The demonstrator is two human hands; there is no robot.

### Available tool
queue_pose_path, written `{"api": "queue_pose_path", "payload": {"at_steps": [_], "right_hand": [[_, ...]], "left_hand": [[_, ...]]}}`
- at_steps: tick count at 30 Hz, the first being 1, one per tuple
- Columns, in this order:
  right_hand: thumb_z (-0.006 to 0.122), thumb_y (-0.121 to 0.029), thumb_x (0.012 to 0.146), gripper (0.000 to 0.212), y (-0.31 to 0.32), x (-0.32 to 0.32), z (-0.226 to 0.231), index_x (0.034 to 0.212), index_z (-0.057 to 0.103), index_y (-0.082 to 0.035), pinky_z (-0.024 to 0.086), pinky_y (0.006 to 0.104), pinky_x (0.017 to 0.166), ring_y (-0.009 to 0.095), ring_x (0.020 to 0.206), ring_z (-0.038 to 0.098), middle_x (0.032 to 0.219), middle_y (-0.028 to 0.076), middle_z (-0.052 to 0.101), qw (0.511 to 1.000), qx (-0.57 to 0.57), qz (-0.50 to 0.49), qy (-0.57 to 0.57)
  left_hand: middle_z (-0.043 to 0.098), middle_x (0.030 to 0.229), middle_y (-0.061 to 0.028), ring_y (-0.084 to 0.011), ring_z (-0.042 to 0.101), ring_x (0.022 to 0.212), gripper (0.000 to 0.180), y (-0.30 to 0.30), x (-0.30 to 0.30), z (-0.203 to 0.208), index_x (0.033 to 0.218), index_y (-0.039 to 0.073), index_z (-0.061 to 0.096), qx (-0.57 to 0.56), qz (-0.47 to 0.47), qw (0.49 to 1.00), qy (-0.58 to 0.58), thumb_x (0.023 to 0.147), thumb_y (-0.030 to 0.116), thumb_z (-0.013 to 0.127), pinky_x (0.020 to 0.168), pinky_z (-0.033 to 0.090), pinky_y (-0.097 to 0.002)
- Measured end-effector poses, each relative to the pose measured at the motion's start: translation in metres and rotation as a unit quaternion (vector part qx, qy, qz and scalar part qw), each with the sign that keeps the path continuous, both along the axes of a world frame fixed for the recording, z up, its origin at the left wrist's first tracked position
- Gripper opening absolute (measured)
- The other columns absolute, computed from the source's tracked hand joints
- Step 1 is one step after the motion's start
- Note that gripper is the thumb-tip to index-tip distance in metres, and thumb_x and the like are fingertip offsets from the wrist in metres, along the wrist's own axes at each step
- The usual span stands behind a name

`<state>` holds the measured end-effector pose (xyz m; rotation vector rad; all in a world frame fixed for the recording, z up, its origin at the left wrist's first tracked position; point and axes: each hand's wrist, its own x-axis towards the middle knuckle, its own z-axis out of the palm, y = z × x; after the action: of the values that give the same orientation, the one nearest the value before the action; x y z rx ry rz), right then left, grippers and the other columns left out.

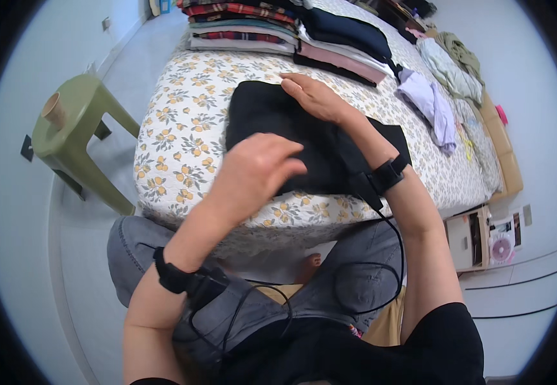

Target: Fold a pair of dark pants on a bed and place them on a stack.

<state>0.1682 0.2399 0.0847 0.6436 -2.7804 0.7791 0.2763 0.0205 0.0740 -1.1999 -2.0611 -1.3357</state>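
A black garment (262,115), partly folded, lies on the bed near its front edge; its exact kind cannot be told. Over its left part is my left hand (256,168), slightly blurred, with curved fingers and the thumb held apart from them. No cloth shows between them. My right hand (315,98) rests on the far side of the garment, fingers stretched out and the palm turned down towards the cloth. Part of the garment reaches to the right, beneath my right forearm.
Folded plaid and plain shirts (240,29) form a stack at the far edge, beside another pile of folded clothes (342,48). A lilac garment (429,106) lies loose to the right. A green stool (76,112) with a cardboard tube (53,110) stands left. Black cables (401,256) hang from my wrists.
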Motion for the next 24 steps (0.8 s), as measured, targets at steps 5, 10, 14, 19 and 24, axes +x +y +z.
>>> {"api": "queue_pose_path", "payload": {"at_steps": [5, 10, 14, 19, 24], "right_hand": [[0.052, -0.047, 0.087, 0.046, 0.034, 0.001, -0.020, 0.095, 0.061, -0.003, 0.042, 0.0457, 0.085, 0.036, 0.097, 0.056, 0.101, 0.018, 0.061, 0.981, 0.172, -0.087, -0.007], [0.059, -0.041, 0.083, 0.036, 0.027, -0.002, -0.040, 0.091, 0.061, -0.005, 0.041, 0.0482, 0.084, 0.032, 0.097, 0.056, 0.095, 0.015, 0.060, 0.977, 0.165, -0.093, 0.096], [0.059, -0.041, 0.083, 0.036, 0.032, -0.003, -0.049, 0.097, 0.060, -0.008, 0.038, 0.0518, 0.087, 0.030, 0.106, 0.051, 0.104, 0.014, 0.057, 0.982, 0.141, -0.113, 0.059], [0.049, -0.046, 0.088, 0.049, 0.016, 0.009, -0.043, 0.121, 0.050, -0.010, 0.034, 0.0481, 0.096, 0.032, 0.115, 0.046, 0.121, 0.015, 0.051, 0.977, 0.154, -0.095, 0.110], [0.033, -0.047, 0.095, 0.059, 0.014, 0.028, -0.058, 0.139, 0.032, -0.009, 0.021, 0.0450, 0.109, 0.032, 0.133, 0.029, 0.142, 0.019, 0.032, 0.987, 0.130, -0.090, 0.018]], "left_hand": [[0.058, 0.090, -0.0084, -0.0248, 0.055, 0.084, 0.026, 0.040, 0.015, -0.021, 0.096, 0.002, 0.064, -0.089, 0.041, 0.989, 0.111, 0.072, 0.010, 0.070, 0.070, 0.047, -0.0341], [0.052, 0.077, -0.0056, -0.0217, 0.051, 0.073, 0.021, 0.043, 0.007, -0.033, 0.090, 0.002, 0.066, -0.090, -0.051, 0.994, 0.041, 0.070, 0.000, 0.068, 0.063, 0.045, -0.0324], [0.055, 0.082, -0.0065, -0.0227, 0.053, 0.077, 0.016, 0.044, 0.003, -0.032, 0.090, 0.002, 0.067, -0.116, -0.085, 0.989, -0.018, 0.074, 0.004, 0.067, 0.068, 0.046, -0.0321], [0.054, 0.116, -0.0142, -0.0302, 0.052, 0.105, 0.025, 0.033, 0.013, -0.010, 0.104, 0.000, 0.063, -0.112, -0.057, 0.992, -0.006, 0.081, 0.009, 0.059, 0.091, 0.041, -0.0384], [0.029, 0.145, -0.0117, -0.0314, 0.025, 0.135, 0.056, 0.040, 0.035, -0.021, 0.138, 0.009, 0.035, -0.340, -0.016, 0.937, 0.082, 0.088, 0.028, 0.050, 0.110, 0.016, -0.0477]]}}
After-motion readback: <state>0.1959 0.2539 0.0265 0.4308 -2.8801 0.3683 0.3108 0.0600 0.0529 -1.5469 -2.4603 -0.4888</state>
